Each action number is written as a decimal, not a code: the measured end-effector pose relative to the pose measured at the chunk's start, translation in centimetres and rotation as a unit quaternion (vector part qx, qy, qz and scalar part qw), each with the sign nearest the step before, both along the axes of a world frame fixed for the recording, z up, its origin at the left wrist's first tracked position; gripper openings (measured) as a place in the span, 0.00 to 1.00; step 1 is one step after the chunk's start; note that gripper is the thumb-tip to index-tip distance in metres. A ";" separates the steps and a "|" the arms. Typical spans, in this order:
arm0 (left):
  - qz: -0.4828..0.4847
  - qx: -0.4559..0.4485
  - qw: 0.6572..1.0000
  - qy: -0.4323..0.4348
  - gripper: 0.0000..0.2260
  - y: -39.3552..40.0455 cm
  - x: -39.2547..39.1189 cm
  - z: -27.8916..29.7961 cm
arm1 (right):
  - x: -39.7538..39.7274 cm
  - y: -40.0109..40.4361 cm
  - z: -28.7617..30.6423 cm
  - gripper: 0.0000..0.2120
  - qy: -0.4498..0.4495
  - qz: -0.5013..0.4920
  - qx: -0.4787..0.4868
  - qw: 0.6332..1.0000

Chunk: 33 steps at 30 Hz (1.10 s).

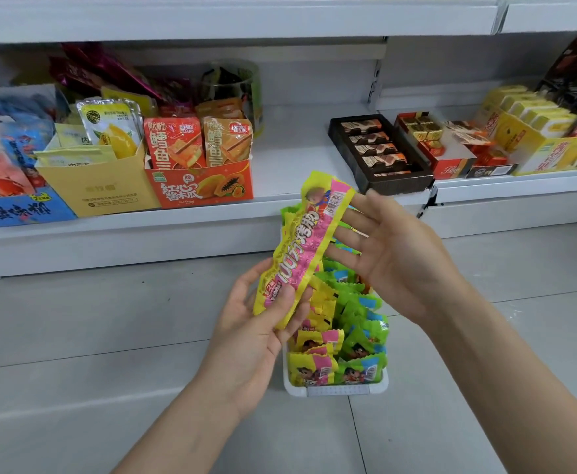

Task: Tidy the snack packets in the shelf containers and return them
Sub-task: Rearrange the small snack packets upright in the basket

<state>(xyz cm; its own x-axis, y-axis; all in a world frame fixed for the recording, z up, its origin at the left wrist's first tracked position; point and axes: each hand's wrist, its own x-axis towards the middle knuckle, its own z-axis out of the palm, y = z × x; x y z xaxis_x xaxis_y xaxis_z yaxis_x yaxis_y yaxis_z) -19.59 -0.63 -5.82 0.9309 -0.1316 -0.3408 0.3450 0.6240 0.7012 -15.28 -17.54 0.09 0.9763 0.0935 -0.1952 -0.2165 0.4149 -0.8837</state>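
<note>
A long yellow-and-pink snack packet (pixel 302 246) is held up over a white plastic container (pixel 338 390) that stands on the floor. My left hand (pixel 263 323) pinches the packet's lower end between thumb and fingers. My right hand (pixel 393 254) is beside its upper end, with straight fingers touching the packet's back edge. The container is packed with several upright yellow-pink packets (pixel 311 367) on its left side and green-blue packets (pixel 362 364) on its right. My hands and the held packet hide the container's far end.
The lowest white shelf (pixel 290 159) has a bare gap straight ahead. Left of the gap stand an orange papaya box (pixel 201 186), a yellow box (pixel 99 189) and a blue box (pixel 20 208). Right of it sit a dark chocolate tray (pixel 379 148) and a yellow carton (pixel 540 145). Grey floor tiles (pixel 75 336) surround the container.
</note>
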 end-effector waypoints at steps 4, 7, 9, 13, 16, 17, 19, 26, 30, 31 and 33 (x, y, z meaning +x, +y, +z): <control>-0.023 0.160 0.982 -0.094 0.22 0.1 -0.6 -0.2 | 0.2 0.1 -0.2 0.18 -0.026 -0.031 -0.082 0.996; -0.039 0.200 0.972 -0.116 0.17 0.2 -0.8 -0.5 | 0.4 -0.3 -0.3 0.12 -0.055 -0.073 -0.133 0.987; -0.033 0.221 0.967 -0.124 0.13 0.5 -0.6 -0.8 | 0.5 -0.9 -0.4 0.09 -0.066 -0.085 -0.159 0.981; -0.014 0.271 0.949 -0.161 0.10 1.3 0.7 -1.1 | 0.7 -2.5 0.4 0.07 -0.148 -0.122 -0.260 0.946; 0.007 0.330 0.930 -0.162 0.11 2.5 1.9 -1.8 | 0.4 -4.4 2.2 0.08 -0.219 -0.188 -0.293 0.912; 0.007 0.366 0.917 -0.160 0.10 2.9 2.1 -2.2 | 0.2 -5.2 2.7 0.08 -0.235 -0.209 -0.300 0.901; -0.014 0.428 0.887 -0.174 0.11 3.3 2.0 -2.9 | -0.3 -6.8 3.2 0.07 -0.246 -0.242 -0.313 0.885; -0.157 0.541 0.774 -0.291 0.13 2.4 0.9 -3.9 | -1.9 -8.6 1.9 0.07 -0.178 -0.273 -0.278 0.903; -0.176 0.554 0.757 -0.297 0.13 1.8 0.9 -3.5 | -2.6 -8.1 2.1 0.06 -0.172 -0.254 -0.284 0.908; -0.178 0.561 0.750 -0.301 0.11 1.8 0.9 -3.5 | -2.7 -7.9 2.3 0.06 -0.176 -0.247 -0.281 0.911; -0.182 0.562 0.751 -0.294 0.08 2.0 0.8 -3.5 | -3.0 -7.4 2.6 0.05 -0.183 -0.233 -0.272 0.915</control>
<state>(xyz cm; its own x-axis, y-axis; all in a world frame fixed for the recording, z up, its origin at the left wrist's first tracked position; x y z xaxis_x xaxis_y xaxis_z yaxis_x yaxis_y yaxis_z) -18.80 1.37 -9.31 0.9357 -0.3517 0.0290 -0.2273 -0.5378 0.8119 -18.23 -24.96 2.74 0.8944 -0.3638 0.2601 0.2250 -0.1365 -0.9647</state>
